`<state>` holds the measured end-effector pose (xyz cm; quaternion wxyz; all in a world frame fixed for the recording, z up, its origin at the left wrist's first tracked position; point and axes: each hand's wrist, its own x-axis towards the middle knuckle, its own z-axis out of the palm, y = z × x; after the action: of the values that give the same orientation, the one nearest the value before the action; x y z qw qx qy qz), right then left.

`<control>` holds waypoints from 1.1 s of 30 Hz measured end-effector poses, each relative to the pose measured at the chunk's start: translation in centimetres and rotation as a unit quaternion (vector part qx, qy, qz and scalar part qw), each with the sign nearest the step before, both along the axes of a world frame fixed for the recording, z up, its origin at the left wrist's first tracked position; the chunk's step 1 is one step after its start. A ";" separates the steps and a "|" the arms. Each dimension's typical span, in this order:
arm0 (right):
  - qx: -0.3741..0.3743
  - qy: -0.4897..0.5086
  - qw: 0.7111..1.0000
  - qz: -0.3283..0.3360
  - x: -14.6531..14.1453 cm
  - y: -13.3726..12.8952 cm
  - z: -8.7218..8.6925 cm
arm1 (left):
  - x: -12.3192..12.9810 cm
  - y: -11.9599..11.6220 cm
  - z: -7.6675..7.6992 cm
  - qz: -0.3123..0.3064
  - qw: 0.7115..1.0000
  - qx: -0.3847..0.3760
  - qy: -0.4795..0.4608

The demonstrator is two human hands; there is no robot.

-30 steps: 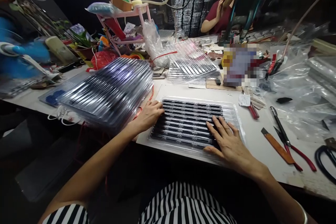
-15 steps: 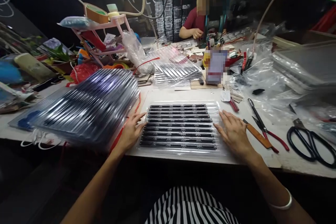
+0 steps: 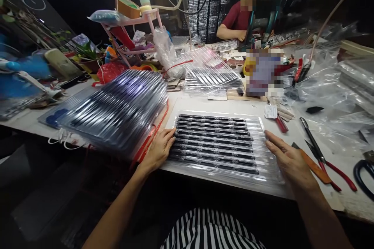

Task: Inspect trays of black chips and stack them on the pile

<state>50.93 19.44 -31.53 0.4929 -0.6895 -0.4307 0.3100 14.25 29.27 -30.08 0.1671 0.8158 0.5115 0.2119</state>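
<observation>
A clear plastic tray (image 3: 219, 169) lies before me near the table's front edge, with several dark strips (image 3: 214, 138) set in its parallel grooves. My left hand (image 3: 157, 149) holds the tray's left edge, its fingers bent and pressed together there. At the opposite edge, my right hand (image 3: 292, 159) grips the tray with the fingertips along the rim; its thumb is partly hidden. To the left, a tall pile of ribbed clear trays (image 3: 117, 113) stands close to my left hand.
Right of the tray lie pliers (image 3: 321, 159), an orange-handled blade (image 3: 314, 165) and scissors (image 3: 364, 177). More trays (image 3: 210, 74) lie at the back, near a pink rack (image 3: 131, 23). Plastic bags (image 3: 324, 97) crowd the right. A co-worker (image 3: 235, 23) sits across the table.
The view has swung left, so things appear farther right. Both hands have closed in from spread fingers onto the tray's side edges. The co-worker's arm has shifted.
</observation>
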 end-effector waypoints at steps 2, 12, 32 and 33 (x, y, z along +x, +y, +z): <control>0.008 0.004 1.000 0.004 0.4 0.0 0.0 | 0.0 0.0 0.0 -0.006 1.000 0.005 0.019; -0.047 -0.381 0.920 0.074 3.6 7.3 1.5 | -0.3 1.0 -0.8 -0.023 0.998 0.053 0.038; -0.034 -0.259 0.963 0.062 2.9 7.7 3.7 | 0.6 0.3 -0.5 0.000 0.992 0.068 0.110; -0.044 -0.211 0.974 0.074 2.8 6.9 3.9 | 0.5 0.3 -0.5 0.001 0.992 0.063 0.108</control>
<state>53.74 26.30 -27.65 0.3360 -0.7267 -0.5605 0.2120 14.79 29.54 -30.58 0.0591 0.8424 0.5128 0.1544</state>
